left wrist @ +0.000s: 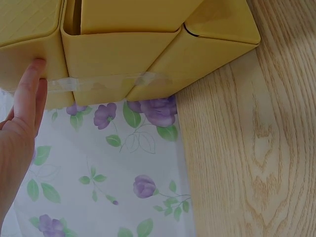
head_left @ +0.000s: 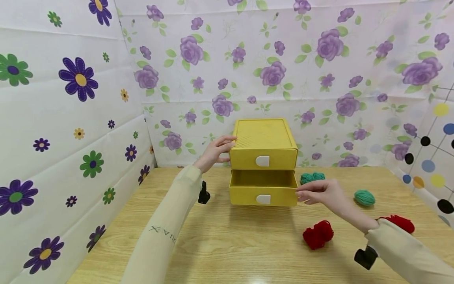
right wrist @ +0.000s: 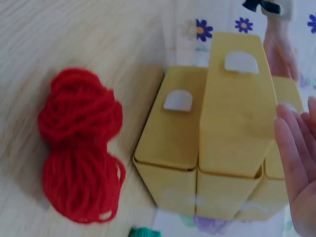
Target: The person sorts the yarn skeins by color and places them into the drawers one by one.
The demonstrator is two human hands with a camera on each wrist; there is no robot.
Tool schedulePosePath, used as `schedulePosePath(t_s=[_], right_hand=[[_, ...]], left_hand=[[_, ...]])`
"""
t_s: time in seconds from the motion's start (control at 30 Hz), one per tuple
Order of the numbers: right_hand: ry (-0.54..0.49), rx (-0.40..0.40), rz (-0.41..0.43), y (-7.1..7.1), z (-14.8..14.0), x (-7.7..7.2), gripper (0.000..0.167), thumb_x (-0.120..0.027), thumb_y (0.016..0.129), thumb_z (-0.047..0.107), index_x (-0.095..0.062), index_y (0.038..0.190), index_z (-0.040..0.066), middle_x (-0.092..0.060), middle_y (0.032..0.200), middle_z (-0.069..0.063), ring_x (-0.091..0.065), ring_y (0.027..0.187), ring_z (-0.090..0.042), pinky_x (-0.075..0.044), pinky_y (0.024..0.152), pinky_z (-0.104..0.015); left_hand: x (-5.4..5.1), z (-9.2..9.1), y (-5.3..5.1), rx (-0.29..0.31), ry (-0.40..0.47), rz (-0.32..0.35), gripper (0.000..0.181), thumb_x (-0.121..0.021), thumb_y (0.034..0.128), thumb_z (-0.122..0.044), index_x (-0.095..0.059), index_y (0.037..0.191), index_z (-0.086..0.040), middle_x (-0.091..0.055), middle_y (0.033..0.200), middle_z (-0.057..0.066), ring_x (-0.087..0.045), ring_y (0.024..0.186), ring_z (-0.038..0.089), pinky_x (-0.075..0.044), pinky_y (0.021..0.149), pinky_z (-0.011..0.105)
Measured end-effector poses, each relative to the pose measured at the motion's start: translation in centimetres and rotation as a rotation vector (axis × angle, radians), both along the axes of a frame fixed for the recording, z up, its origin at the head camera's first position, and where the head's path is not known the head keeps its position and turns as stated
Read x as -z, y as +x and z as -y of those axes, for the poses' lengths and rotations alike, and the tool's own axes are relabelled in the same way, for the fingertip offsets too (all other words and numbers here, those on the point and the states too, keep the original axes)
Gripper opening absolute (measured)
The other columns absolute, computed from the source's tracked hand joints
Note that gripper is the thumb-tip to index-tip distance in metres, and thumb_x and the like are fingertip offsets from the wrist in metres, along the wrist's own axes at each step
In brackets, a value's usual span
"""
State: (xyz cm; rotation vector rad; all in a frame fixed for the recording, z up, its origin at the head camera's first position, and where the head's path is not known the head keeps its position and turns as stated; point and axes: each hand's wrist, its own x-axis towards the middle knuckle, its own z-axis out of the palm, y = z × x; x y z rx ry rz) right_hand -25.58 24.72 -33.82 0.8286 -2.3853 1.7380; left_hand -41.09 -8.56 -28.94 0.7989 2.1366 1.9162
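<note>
A yellow drawer cabinet (head_left: 264, 132) stands at the back of the table, its middle drawer (head_left: 244, 196) pulled out and the top drawer (head_left: 244, 159) closed. The right wrist view also shows a closed bottom drawer (right wrist: 170, 133). White tabs (head_left: 263, 199) mark the drawer fronts. My left hand (head_left: 214, 152) rests against the cabinet's upper left side; its extended fingers (left wrist: 30, 81) touch that wall. My right hand (head_left: 330, 193) is at the pulled-out drawer's right front corner, fingers (right wrist: 291, 148) fairly straight; whether they touch it is unclear.
Red yarn (head_left: 318, 235) lies in front of my right hand, and more red yarn (head_left: 400, 223) is partly behind my right sleeve. Teal yarn (head_left: 364, 197) lies farther right, with another teal skein (head_left: 312, 177) beside the cabinet. Flowered sheets (head_left: 198, 79) hang behind the table.
</note>
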Motion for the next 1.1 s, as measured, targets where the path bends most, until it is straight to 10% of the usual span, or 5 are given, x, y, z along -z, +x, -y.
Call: schedulePosePath(t_s=[0.3, 0.47, 0.73, 1.1], right_hand=[[0.097, -0.240, -0.049, -0.4, -3.6, -0.5, 0.023, -0.055, 0.088, -0.005, -0.063, 0.109, -0.002, -0.063, 0.099, -0.019, -0.062, 0.084, -0.029, -0.050, 0.067, -0.042], [0.191, -0.235, -0.057, -0.9, -5.0, 0.1, 0.024, -0.060, 0.086, 0.001, -0.065, 0.109, 0.005, -0.064, 0.101, -0.013, -0.061, 0.088, -0.028, -0.050, 0.070, -0.036], [0.216, -0.221, -0.020, -1.7, -6.8, 1.6, 0.024, -0.062, 0.085, 0.002, -0.063, 0.109, -0.001, -0.062, 0.104, -0.016, -0.059, 0.092, -0.025, -0.050, 0.069, -0.037], [0.199, -0.420, 0.089, -2.7, -7.8, 3.6, 0.037, -0.062, 0.083, -0.005, -0.053, 0.118, -0.012, -0.052, 0.117, -0.025, -0.052, 0.107, -0.022, -0.044, 0.082, -0.036]], left_hand=[[-1.0, -0.1, 1.3, 0.031, -0.016, 0.024, 0.042, -0.049, 0.0956, -0.021, -0.042, 0.134, -0.006, -0.039, 0.130, 0.011, -0.041, 0.114, 0.025, -0.043, 0.084, 0.045], [-1.6, -0.1, 2.2, 0.026, -0.021, 0.030, 0.043, -0.048, 0.0957, -0.019, -0.041, 0.135, -0.003, -0.039, 0.130, 0.012, -0.042, 0.113, 0.025, -0.042, 0.084, 0.045], [-0.5, -0.1, 0.8, 0.010, -0.007, 0.017, 0.041, -0.051, 0.0945, -0.023, -0.046, 0.132, -0.009, -0.042, 0.128, 0.009, -0.044, 0.112, 0.024, -0.044, 0.082, 0.044], [-0.4, 0.0, 0.5, 0.022, -0.004, 0.020, 0.040, -0.051, 0.0947, -0.023, -0.046, 0.133, -0.010, -0.041, 0.129, 0.009, -0.043, 0.113, 0.024, -0.044, 0.082, 0.043]])
